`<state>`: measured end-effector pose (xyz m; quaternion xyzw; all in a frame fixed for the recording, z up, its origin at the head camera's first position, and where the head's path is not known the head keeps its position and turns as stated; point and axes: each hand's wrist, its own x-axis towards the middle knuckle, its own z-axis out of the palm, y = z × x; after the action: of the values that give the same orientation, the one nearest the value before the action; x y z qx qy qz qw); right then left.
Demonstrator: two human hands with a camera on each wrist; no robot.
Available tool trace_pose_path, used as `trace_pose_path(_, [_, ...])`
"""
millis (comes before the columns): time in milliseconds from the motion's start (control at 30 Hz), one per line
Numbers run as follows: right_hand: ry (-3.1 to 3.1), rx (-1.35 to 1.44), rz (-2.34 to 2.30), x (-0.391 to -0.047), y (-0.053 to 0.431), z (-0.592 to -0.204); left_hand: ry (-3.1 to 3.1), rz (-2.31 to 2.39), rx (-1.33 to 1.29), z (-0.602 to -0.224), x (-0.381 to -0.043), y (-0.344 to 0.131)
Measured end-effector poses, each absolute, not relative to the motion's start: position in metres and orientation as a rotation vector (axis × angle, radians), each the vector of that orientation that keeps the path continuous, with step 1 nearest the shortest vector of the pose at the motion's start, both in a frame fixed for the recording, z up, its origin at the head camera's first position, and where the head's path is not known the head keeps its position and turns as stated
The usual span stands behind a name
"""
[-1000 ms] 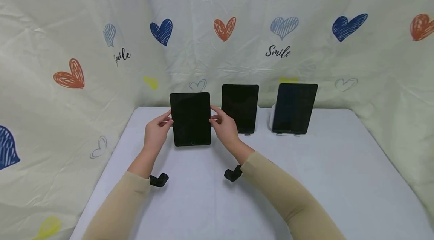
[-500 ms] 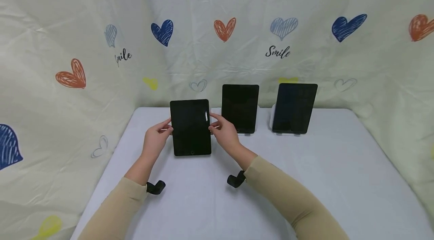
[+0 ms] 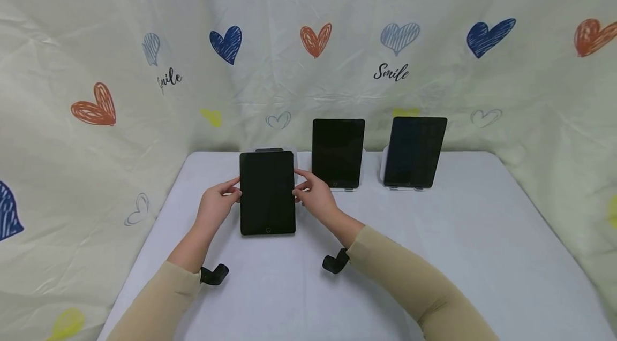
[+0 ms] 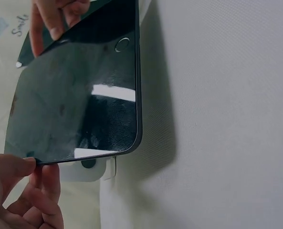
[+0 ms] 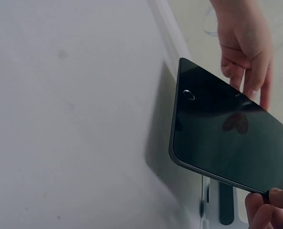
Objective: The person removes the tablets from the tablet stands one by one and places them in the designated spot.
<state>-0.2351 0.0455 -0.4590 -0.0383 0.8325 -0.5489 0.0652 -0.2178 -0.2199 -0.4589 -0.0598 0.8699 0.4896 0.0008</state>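
A black tablet (image 3: 267,194) with a round home button hangs between my two hands, screen toward me, above the table. My left hand (image 3: 215,207) pinches its left edge between thumb and fingers. Its right edge is pinched the same way by my right hand (image 3: 314,196). In the left wrist view the tablet's lower end (image 4: 124,95) is apart from the tabletop and casts a shadow. Behind it stands a white tablet stand (image 4: 81,171) with dark pads, mostly hidden in the head view. The right wrist view also shows the pinching thumb of my right hand (image 5: 275,210).
Two more black tablets lean on stands at the back: one in the middle (image 3: 338,153), one farther right (image 3: 415,153). A white cloth covers the table (image 3: 434,255). Behind it hangs a pale curtain (image 3: 270,84) printed with hearts. Each wrist wears a small black camera (image 3: 214,275).
Both hands have brought the tablet lower and nearer to me. The top of the white stand behind it has come into sight. The other two tablets have stayed put.
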Motion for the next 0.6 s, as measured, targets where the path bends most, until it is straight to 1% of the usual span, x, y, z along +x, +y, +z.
trace_pose_path(600, [2.353,-0.082,-1.637,-0.215,0.047,-0.473,2.694,1.361,-0.178,-0.47,-0.2,-0.224])
